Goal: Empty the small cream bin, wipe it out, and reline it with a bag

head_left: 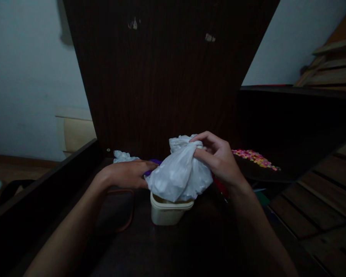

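Note:
A white, filled plastic bag rests on the rim of a cream plastic tub, which stands on the dark surface. My right hand pinches the gathered, twisted top of this bag between thumb and fingers. My left hand reaches in from the left, against the bag's left side. Something purple shows around its fingers; the fingertips are hidden, so I cannot tell their grip. A dark lid-like piece with a reddish-brown rim lies under my left forearm.
Behind the left hand is another pale plastic bag. A tall dark wooden panel rises at the back. To the right are pink and yellow beads or flowers and a red object. A raised edge runs along the left.

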Available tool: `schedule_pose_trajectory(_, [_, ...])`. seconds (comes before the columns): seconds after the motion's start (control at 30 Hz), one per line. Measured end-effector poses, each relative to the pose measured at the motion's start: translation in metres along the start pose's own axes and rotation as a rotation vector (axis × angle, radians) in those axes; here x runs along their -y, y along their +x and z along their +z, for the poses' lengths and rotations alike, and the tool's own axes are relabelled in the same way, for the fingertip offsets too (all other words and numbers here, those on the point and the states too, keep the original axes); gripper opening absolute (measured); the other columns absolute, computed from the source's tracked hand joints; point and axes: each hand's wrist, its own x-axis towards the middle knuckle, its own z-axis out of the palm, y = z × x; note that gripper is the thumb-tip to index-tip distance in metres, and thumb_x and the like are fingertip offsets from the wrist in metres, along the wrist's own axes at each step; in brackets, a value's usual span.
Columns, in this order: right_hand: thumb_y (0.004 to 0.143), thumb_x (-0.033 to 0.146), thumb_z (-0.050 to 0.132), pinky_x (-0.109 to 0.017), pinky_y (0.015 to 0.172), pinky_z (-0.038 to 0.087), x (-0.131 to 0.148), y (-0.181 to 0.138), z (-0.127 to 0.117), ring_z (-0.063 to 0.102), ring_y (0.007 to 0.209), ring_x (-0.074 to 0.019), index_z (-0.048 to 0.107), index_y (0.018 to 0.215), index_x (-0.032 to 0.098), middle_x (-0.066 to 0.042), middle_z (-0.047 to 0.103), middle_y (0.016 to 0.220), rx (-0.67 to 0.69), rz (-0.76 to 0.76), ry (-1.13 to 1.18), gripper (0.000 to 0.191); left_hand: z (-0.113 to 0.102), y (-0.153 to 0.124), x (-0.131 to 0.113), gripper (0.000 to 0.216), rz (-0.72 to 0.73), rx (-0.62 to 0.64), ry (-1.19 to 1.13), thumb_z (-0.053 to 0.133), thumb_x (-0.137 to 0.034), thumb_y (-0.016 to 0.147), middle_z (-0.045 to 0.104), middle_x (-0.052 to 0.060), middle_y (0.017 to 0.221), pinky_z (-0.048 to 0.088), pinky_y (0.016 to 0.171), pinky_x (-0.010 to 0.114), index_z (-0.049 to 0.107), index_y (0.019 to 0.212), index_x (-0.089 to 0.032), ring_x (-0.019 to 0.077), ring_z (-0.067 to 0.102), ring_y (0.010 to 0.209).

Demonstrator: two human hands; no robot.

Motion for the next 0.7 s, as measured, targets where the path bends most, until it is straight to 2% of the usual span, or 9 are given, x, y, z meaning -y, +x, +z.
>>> schedule_pose_trajectory(0.17, [0.074, 0.023, 0.067, -0.024, 0.055, 0.041, -0.007, 0.005, 0.006, 0.056, 0.065, -0.0125, 0.066, 0.085, 0.019, 0.000, 0.066, 0.080, -0.032, -0.029, -0.098, 0.012, -0.002, -0.001, -0.003, 0.042, -0.010, 0.011, 0.012, 0.075, -0.041, 0.083, 0.073, 0.008, 0.124, 0.053, 0.098, 0.033, 0.069, 0.119, -0.020, 0.0270, 0.070, 0.111])
schedule_pose_trajectory(0.33, [0.075, 0.021, 0.068, -0.023, 0.051, 0.042, -0.011, 0.010, 0.008, 0.055, 0.062, -0.0124, 0.067, 0.084, 0.020, 0.001, 0.064, 0.075, -0.084, -0.034, -0.094, 0.009, -0.004, -0.003, -0.008, 0.065, -0.086, 0.035, 0.040, 0.084, -0.047, 0.075, 0.065, 0.009, 0.140, 0.048, 0.107, 0.037, 0.063, 0.131, -0.022, 0.0295, 0.064, 0.124])
schedule_pose_trajectory(0.47, [0.076, 0.020, 0.070, -0.022, 0.048, 0.042, -0.014, 0.007, 0.007, 0.058, 0.061, -0.0129, 0.066, 0.088, 0.021, 0.000, 0.065, 0.077, -0.094, -0.042, -0.074, 0.013, -0.005, -0.004, -0.008, 0.074, -0.086, 0.025, -0.002, 0.084, -0.056, 0.072, 0.065, 0.008, 0.140, 0.046, 0.109, 0.037, 0.061, 0.135, -0.024, 0.0304, 0.062, 0.127])
schedule_pose_trajectory(0.57, [0.079, 0.022, 0.069, -0.021, 0.044, 0.039, -0.015, 0.003, 0.004, 0.057, 0.056, -0.0124, 0.066, 0.094, 0.022, 0.001, 0.063, 0.072, -0.002, 0.020, -0.057, 0.015, -0.003, -0.003, -0.008, 0.062, -0.094, 0.028, -0.036, 0.077, -0.055, 0.081, 0.065, 0.007, 0.140, 0.047, 0.108, 0.035, 0.063, 0.134, -0.024, 0.0287, 0.063, 0.126])
schedule_pose_trajectory(0.7, [0.082, 0.023, 0.067, -0.021, 0.044, 0.037, -0.013, -0.003, 0.002, 0.053, 0.053, -0.0114, 0.068, 0.101, 0.022, 0.002, 0.061, 0.069, 0.209, 0.127, -0.066, 0.019, 0.001, 0.000, -0.008, 0.045, -0.127, 0.028, -0.022, 0.063, -0.052, 0.094, 0.067, 0.007, 0.136, 0.050, 0.103, 0.033, 0.066, 0.128, -0.023, 0.0271, 0.066, 0.120])
